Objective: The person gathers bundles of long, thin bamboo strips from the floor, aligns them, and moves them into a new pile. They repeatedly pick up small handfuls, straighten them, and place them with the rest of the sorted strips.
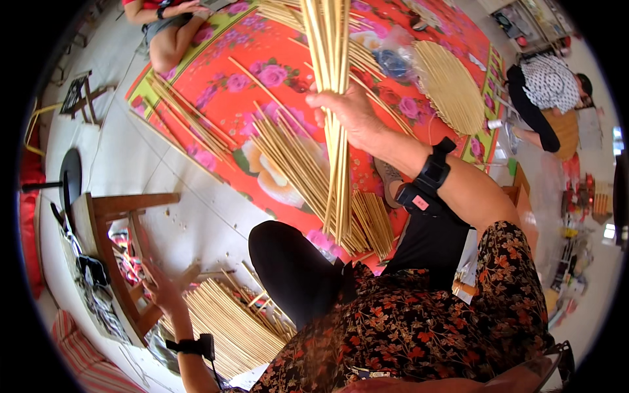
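My right hand (351,110) grips a bundle of long thin straw-coloured sticks (327,64) around its middle and holds it up in front of me. The bundle's lower ends fan slightly over a pile of similar sticks (295,157) lying on a red floral mat (206,98). Close to my leg, a shorter-looking bunch of sticks (372,221) sits against that pile. My left hand (159,287) is at the lower left near a wooden stool (115,216), fingers apart and holding nothing visible. Below it lies a woven stick panel (236,324), partly hidden by my body.
More loose sticks (182,118) lie at the mat's left edge. An oval woven stick mat (449,88) rests near a clear plastic bag (395,56). One person (167,34) sits at the upper left; another person (545,93) sits at the right.
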`<state>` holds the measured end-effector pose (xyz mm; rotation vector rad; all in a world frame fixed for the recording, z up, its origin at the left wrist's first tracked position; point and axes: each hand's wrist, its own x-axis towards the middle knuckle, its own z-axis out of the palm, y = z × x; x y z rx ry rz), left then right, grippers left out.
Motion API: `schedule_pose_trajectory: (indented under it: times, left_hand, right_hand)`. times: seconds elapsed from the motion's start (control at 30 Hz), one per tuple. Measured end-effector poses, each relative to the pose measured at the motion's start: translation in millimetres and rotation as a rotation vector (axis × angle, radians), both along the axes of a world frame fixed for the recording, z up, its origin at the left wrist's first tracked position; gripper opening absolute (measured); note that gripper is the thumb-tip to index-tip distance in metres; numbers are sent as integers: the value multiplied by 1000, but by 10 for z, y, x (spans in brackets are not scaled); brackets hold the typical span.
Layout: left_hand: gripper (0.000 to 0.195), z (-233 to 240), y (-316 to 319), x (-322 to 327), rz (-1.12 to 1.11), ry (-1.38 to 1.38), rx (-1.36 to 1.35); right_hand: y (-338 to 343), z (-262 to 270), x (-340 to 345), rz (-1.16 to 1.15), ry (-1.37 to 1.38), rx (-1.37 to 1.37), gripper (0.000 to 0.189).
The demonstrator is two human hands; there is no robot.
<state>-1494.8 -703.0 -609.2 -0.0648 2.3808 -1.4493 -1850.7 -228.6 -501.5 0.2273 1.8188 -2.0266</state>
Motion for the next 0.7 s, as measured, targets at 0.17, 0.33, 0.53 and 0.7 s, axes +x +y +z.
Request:
schedule_pose_trajectory:
  times: [0.17, 0.33, 0.53, 0.7]
  left_hand:
    - [67, 37, 114, -117, 21, 75, 63]
    - [66, -7, 92, -159, 26, 121, 139]
    - [63, -343, -259, 97, 53, 112, 263]
    - [65, -326, -173, 37, 56, 188, 378]
  right_hand:
    - [317, 51, -61, -125, 76, 64, 19]
    - [677, 165, -261, -282, 239, 126, 17]
    - [906, 294, -317, -329, 257, 201, 21]
    - [1047, 441, -348, -364, 346, 150, 22]
